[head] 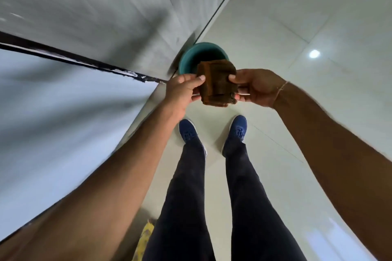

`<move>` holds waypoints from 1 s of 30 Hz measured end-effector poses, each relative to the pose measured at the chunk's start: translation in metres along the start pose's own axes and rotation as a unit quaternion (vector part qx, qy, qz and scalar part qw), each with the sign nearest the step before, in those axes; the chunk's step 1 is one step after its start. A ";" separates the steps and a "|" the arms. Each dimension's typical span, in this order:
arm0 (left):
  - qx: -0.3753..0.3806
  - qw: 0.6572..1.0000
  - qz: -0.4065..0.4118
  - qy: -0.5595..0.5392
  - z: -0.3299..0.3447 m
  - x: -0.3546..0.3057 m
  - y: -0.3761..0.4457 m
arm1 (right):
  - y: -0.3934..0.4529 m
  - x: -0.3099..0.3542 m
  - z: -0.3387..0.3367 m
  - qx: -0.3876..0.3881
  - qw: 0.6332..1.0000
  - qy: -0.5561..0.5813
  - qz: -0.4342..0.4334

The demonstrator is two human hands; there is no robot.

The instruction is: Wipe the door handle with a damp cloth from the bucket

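Note:
A folded brown cloth (216, 82) is held in the air between both hands, above the floor and in front of the teal bucket (191, 54). My left hand (182, 91) pinches the cloth's left edge with thumb and fingers. My right hand (256, 87) grips its right edge. The bucket stands on the floor against the wall, and the cloth hides part of its opening. No door handle is in view.
A grey wall or door panel (95, 6) fills the upper left, with a dark frame edge (74, 58) and a pale panel (53, 112) below it. The glossy tiled floor (307, 38) spreads to the right. My legs and blue shoes (237, 129) stand below the hands. Something yellow (146, 237) lies at the bottom.

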State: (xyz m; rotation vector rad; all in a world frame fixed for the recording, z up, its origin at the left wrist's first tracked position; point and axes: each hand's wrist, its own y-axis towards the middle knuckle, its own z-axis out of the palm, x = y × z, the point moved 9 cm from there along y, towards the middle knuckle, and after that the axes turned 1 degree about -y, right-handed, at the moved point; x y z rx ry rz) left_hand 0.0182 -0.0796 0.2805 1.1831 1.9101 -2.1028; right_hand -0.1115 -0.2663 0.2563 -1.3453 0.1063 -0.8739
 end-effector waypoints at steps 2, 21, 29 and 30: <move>-0.035 0.995 0.050 0.078 -0.004 0.006 0.039 | 0.037 0.000 -0.014 -0.062 0.997 -0.052 -0.011; -0.069 0.867 0.273 0.411 -0.022 0.097 0.280 | 0.397 -0.011 0.026 -0.207 0.647 -0.717 -0.154; -0.067 0.860 0.301 0.407 -0.029 0.113 0.299 | 0.477 -0.046 0.036 -0.148 0.536 -0.815 -0.161; -0.071 0.860 0.303 0.405 -0.031 0.112 0.297 | 0.480 -0.051 0.035 -0.136 0.534 -0.822 -0.144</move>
